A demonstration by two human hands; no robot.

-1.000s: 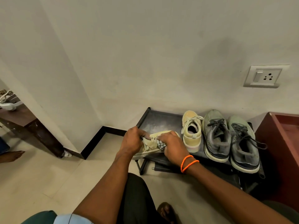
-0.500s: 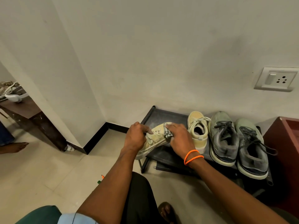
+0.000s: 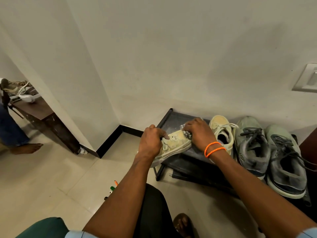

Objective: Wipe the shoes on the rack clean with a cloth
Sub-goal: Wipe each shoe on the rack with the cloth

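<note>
Beside the held shoe on the black metal shoe rack [image 3: 173, 117]: matching pale yellow sneaker [image 3: 223, 133], then two grey lace-up trainers [image 3: 267, 152]. Left hand [image 3: 151, 143] gripping pale yellow canvas sneaker [image 3: 175, 146] over the rack's left front corner, toe pointing up-right, long axis diagonal. Right hand [image 3: 199, 133] curled on checked cloth [image 3: 186, 133], pressing it against the toe.

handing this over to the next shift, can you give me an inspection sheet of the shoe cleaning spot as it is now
surface: black rack, dusty top shelf.
job's things: yellow shoe held off the rack's left end; checked cloth on its toe; second yellow shoe and two grey shoes on the rack.
clutter: markers on the floor tiles.
grippers: left hand grips the held shoe; right hand presses the cloth.
cables: nothing seen.
surroundings: wall switch plate, wooden table, another person's bare foot.
</note>
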